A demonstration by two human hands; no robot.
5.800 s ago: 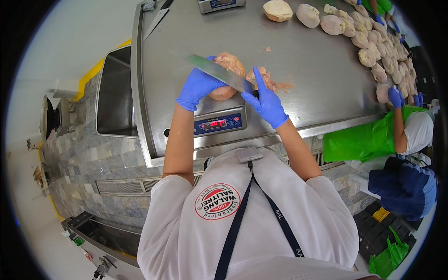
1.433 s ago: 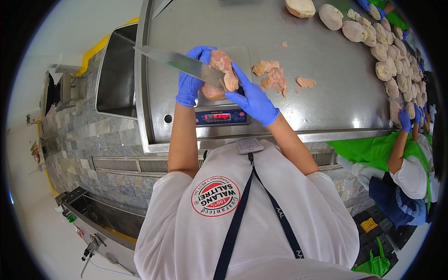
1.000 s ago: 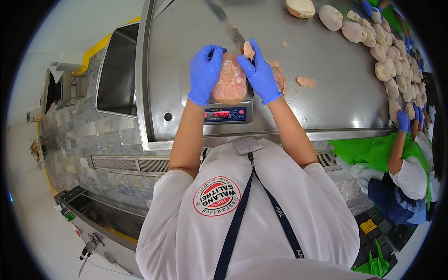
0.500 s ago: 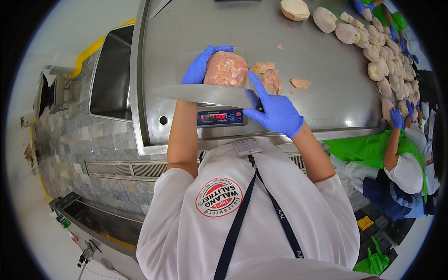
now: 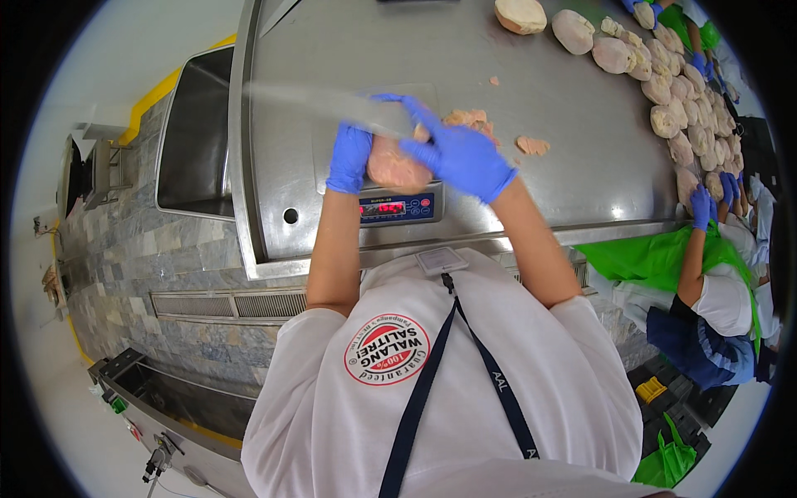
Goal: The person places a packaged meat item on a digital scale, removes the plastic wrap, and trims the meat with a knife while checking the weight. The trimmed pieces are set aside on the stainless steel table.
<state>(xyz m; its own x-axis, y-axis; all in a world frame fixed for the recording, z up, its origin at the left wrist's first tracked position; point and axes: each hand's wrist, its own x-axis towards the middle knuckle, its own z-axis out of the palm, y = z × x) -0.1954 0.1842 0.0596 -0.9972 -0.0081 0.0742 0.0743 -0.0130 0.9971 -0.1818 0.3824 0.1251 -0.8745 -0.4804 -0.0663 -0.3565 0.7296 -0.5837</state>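
My left hand [image 5: 351, 156], in a blue glove, grips the left side of a rounded pink ham [image 5: 397, 168] above a digital scale [image 5: 397, 207]. My right hand [image 5: 466, 153], gloved likewise, is closed on a long knife [image 5: 320, 102]. Motion smears the blade, which points left across the top of the ham. Fingers of my right hand cover part of the ham's right side, and the knife handle is hidden in that hand. Pale trimmings [image 5: 473, 120] lie just beyond my right hand, and a loose scrap [image 5: 532, 146] rests farther right.
Many pale hams [image 5: 701, 108] crowd the right end of the steel table [image 5: 573, 187]. One cut ham [image 5: 520, 15] sits at the far edge. Co-workers' gloved hands [image 5: 701, 203] work at the right. A steel sink [image 5: 195, 137] stands left of the table.
The knife has risen from the ham's near side to above it, moving away from me. My right hand has shifted up and left over the ham, which has tilted and come nearer.
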